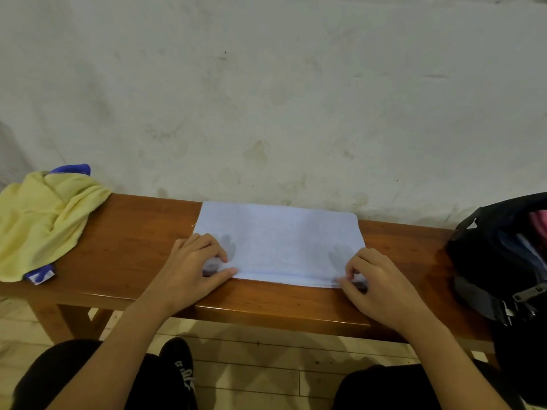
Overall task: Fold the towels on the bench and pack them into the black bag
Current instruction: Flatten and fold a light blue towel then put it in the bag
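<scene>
The wooden bench (124, 232) is narrow, and the pale blue towel (278, 241) lies flat across nearly its whole depth, so a careless pull could drag it off the near edge. The black bag (497, 261) gapes open at the right end, already part full. The crumpled yellow towel (44, 220) waits unfolded at the left. The left hand (192, 267) and right hand (376, 282) each pinch a near corner with curled fingers; uneven lifting would skew the fold.

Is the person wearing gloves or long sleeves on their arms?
No. The left hand and the right hand are bare, with no gloves, rings or watch showing. Both forearms are uncovered as far as the picture shows, so no sleeves are visible.
</scene>
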The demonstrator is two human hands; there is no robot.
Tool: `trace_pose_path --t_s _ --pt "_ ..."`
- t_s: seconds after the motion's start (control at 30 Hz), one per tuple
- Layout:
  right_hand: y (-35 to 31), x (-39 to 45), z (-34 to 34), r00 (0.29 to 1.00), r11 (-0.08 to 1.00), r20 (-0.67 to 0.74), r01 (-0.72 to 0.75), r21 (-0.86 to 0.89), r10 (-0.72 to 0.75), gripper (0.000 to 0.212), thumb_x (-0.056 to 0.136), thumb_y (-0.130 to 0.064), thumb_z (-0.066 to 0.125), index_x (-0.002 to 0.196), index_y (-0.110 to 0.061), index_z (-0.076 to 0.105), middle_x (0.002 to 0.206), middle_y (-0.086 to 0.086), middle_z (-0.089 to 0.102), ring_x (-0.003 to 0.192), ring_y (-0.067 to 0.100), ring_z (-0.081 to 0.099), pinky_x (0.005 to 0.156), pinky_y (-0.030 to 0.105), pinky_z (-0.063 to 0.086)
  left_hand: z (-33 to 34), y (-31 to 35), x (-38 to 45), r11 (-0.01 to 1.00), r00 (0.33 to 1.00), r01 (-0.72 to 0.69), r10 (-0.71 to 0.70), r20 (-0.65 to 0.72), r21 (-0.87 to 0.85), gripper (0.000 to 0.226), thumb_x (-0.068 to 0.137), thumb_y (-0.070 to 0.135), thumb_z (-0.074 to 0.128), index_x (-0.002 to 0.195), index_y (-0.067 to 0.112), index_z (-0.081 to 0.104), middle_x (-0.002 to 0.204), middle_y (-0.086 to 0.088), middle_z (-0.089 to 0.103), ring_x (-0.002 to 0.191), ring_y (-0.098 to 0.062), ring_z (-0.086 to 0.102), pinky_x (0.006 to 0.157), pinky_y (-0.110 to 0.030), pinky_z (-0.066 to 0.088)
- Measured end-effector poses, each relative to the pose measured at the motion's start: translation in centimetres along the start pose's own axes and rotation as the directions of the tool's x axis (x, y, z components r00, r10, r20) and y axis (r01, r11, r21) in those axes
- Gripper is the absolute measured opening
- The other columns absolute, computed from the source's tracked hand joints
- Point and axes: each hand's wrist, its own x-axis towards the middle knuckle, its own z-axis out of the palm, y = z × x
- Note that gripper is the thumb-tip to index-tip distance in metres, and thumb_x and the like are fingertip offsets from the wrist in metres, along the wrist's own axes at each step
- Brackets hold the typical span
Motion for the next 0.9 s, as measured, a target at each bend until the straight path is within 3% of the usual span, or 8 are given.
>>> trace_pose_path --t_s 0.13,0.27,0.47,0.63,0.73,0.9 --pt "-2.0 1.9 1.4 1.0 0.988 0.022 0.015 0.153 -0.019 0.019 0.088 -0.054 0.064 0.097 -0.04 0.054 0.1 -0.023 0.051 0.095 0.0 0.051 0.082 0.011 0.043 2.0 3.1 1.7 0.988 0.999 -0.036 0.039 0.022 -0.151 0.028 0.083 0.064 0.059 0.097 0.041 0.058 0.102 0.033 0.047 0.104 0.006 0.045 0.091 -0.011 0.03" --pt "-3.4 3.4 2.8 0.997 0.972 0.075 0.016 0.234 -0.034 0.026 0.088 -0.047 0.069 0.11 -0.038 0.059 0.104 -0.022 0.05 0.098 0.001 0.049 0.087 0.011 0.039 4.0 5.1 3.3 0.976 0.991 -0.08 0.1 0.087 -0.205 0.022 0.084 0.045 0.071 0.101 0.034 0.061 0.102 0.024 0.051 0.1 0.003 0.046 0.09 -0.011 0.031" --pt "-4.1 4.2 3.6 0.99 0.924 0.142 -0.041 0.379 -0.015 0.008 0.09 -0.033 0.071 0.093 -0.034 0.065 0.088 -0.019 0.056 0.087 0.004 0.054 0.077 0.014 0.044 4.7 5.9 4.4 0.952 0.981 0.032 0.028 0.191 -0.304 0.018 0.083 0.03 0.076 0.092 0.035 0.062 0.091 0.018 0.058 0.09 -0.002 0.054 0.081 -0.013 0.041" --pt "-4.8 4.0 3.6 0.983 0.974 0.168 0.038 0.222 -0.076 0.005 0.1 -0.032 0.056 0.095 -0.034 0.054 0.096 -0.019 0.05 0.092 0.005 0.047 0.084 0.014 0.035 4.3 6.2 4.3 0.952 0.972 0.088 -0.018 0.234 -0.293 0.015 0.086 0.028 0.073 0.086 0.034 0.059 0.089 0.014 0.059 0.087 -0.008 0.056 0.079 -0.018 0.048" --pt "-5.3 3.8 3.6 0.979 0.992 0.189 0.058 0.113 -0.079 0.004 0.104 -0.033 0.047 0.101 -0.036 0.045 0.106 -0.017 0.044 0.097 0.005 0.041 0.086 0.014 0.032 4.0 6.6 3.8 0.987 0.976 -0.007 0.042 0.212 -0.162 0.008 0.092 0.029 0.066 0.091 0.028 0.058 0.095 0.013 0.057 0.091 -0.007 0.052 0.082 -0.015 0.042" --pt "-5.6 3.0 3.4 0.966 0.988 0.208 0.148 0.043 -0.154 0.009 0.103 -0.032 0.048 0.11 -0.028 0.052 0.118 -0.01 0.05 0.098 0.001 0.033 0.095 0.016 0.031 4.1 6.8 3.0 0.989 0.968 -0.147 0.147 0.203 -0.014 0.009 0.099 0.024 0.054 0.104 0.023 0.062 0.112 0.007 0.057 0.101 -0.008 0.049 0.088 -0.018 0.04"
